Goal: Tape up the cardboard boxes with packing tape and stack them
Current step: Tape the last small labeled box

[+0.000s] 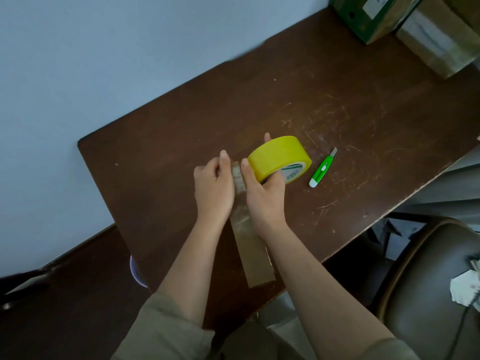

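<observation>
From my remote view I can read almost nothing: the tape roll (279, 158) carries a white label with a green stripe and small print on its core face, but the characters are too blurred for me to make out. The green box (374, 19) at the far corner of the bench (181, 120) has a pale sticker on top with what may be a line of dark print, likewise unreadable. I find no legible brand, number or sign anywhere else.

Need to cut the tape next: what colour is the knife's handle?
Green with a white tip and slider, on the knife; head view shows it.
</observation>
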Demonstrator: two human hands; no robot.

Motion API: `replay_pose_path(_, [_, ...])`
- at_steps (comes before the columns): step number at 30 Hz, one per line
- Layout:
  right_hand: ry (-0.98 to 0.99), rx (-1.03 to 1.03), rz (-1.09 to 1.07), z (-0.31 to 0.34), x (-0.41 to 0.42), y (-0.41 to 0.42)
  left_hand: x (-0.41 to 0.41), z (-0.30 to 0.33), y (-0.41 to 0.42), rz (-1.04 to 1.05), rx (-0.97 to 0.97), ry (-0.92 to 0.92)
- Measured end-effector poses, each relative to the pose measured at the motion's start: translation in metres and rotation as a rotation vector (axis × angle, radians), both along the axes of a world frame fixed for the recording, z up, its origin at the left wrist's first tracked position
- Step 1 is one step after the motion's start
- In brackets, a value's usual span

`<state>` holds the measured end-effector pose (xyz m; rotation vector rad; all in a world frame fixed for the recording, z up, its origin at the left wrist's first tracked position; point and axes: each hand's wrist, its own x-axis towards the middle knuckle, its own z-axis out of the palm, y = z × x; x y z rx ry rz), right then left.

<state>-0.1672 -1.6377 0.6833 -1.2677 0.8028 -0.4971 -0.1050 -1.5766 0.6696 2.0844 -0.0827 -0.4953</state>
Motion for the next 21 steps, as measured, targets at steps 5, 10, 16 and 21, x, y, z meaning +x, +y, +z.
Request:
replay_pose_path(5, [-0.065,0.150,0.091,0.024,0.005,-0.001,-0.011,0.006,0.001,0.227,-0.096,0.100])
replay_pose_path(10, [-0.005,-0.038,0.190,0.022,0.009,-0.008,-0.006,-0.003,0.012,0.297,-0.385,0.373])
replay_pose_path(16, [0.059,0.122,0.226,0.002,0.005,0.009,-0.018,0.001,0.025,0.059,-0.435,0.732])
replay_pose_path(21, [0.018,0.160,0.344,-0.004,0.002,0.015,-0.025,-0.011,0.027,0.107,-0.336,0.699])
